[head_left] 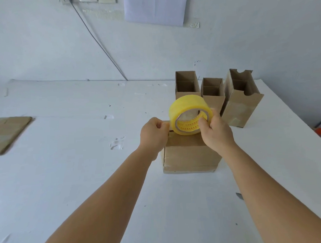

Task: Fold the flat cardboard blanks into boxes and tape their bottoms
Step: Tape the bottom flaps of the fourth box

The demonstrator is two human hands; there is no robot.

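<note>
Head view shows you on the taping step: the cardboard box [190, 153] stands bottom-up on the white table [67, 179] right in front of you. Just above its top face, your right hand [216, 130] grips the yellow tape roll [188, 114], thumb curled into the core. Your left hand [153, 133] pinches at the roll's left edge, apparently the tape's free end, though the strip is too clear to see. Next, I judge, draw the tape across the seam and press it down. Three finished boxes [213, 94] stand behind; a flat blank [7, 132] lies far left.
</note>
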